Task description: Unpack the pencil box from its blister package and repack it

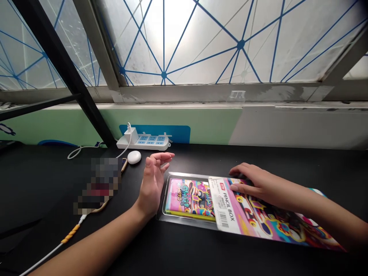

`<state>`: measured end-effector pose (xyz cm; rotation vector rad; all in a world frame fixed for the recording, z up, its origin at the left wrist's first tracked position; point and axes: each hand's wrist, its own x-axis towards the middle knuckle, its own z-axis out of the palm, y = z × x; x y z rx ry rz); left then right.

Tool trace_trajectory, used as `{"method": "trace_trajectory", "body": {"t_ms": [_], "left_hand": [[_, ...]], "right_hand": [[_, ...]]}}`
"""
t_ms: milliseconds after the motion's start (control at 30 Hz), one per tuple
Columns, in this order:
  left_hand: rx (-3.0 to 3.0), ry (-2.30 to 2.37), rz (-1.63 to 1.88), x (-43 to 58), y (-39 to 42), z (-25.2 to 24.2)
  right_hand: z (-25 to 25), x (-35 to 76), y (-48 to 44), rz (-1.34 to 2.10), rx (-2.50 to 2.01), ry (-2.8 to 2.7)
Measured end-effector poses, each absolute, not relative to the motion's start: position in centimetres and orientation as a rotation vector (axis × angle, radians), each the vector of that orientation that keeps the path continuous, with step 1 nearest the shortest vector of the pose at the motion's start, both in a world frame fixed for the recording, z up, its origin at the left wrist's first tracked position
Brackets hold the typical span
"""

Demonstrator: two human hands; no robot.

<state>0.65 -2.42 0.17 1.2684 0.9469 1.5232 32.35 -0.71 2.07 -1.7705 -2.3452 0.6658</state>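
My left hand is raised at the left end of a clear plastic tray, its fingers stretched out and its palm facing right. Inside the tray lies a pencil box with a colourful cartoon lid and a yellow-green side. A printed cardboard sleeve marked "PENCIL BOX" covers the tray's right part and hides the rest of the box. Across the sleeve lies my right hand, gripping it with the thumb on top and the fingers at the far edge.
On the black table, a white power strip with a plugged-in charger stands against the wall. A round white case sits before it. A blurred-out phone-like object lies at left, wired to a white cable. A black post slants down at left.
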Motion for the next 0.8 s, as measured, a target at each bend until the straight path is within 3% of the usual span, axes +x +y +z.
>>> {"method": "trace_trajectory", "body": {"t_ms": [233, 500, 800], "left_hand": [[1.223, 0.928, 1.574, 0.9, -2.5, 0.5], [1.224, 0.89, 1.576, 0.7, -2.6, 0.5], [1.191, 1.278, 1.271, 0.2, -2.1, -0.2]], "right_hand": [[4.2, 24.4, 1.3, 0.604, -1.646, -2.683], [3.9, 17.1, 1.1, 0.487, -1.522, -2.702], [3.5, 25.7, -2.1, 0.455, -1.687, -2.415]]}}
